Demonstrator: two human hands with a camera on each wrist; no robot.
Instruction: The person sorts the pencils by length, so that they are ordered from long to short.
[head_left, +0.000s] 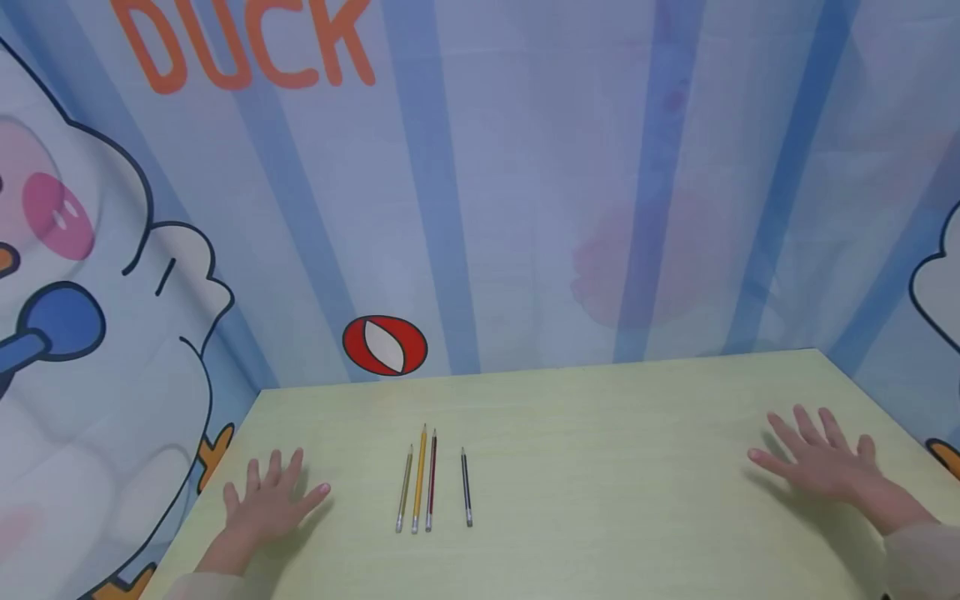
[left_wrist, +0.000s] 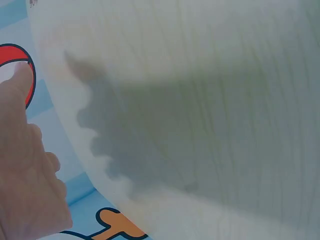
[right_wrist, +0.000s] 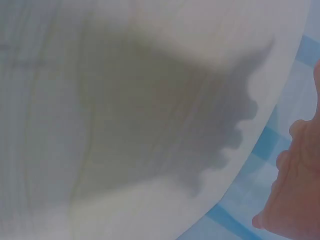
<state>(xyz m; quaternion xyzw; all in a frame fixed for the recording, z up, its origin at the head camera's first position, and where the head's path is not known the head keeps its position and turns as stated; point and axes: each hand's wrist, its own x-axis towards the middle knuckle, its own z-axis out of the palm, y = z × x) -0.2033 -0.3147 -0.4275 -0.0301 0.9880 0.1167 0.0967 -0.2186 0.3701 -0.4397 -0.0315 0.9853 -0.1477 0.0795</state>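
Several pencils lie on the pale table, erasers toward the near edge and points away. A short gold-brown pencil [head_left: 405, 488], a long yellow pencil [head_left: 419, 479] and a dark red pencil [head_left: 431, 481] lie side by side. Apart from them, to the right, is a short dark blue pencil [head_left: 467, 487]. My left hand [head_left: 267, 504] is spread palm down over the table's left side, left of the pencils, holding nothing. Far to the right, my right hand [head_left: 825, 462] is likewise spread with nothing in it. Both wrist views show hand shadows on the tabletop.
The pale wood-grain table [head_left: 615, 483] ends at a blue striped curtain [head_left: 525, 183] printed with a duck, a red and white ball [head_left: 385, 345] and orange lettering. The curtain also runs along the left and right table edges.
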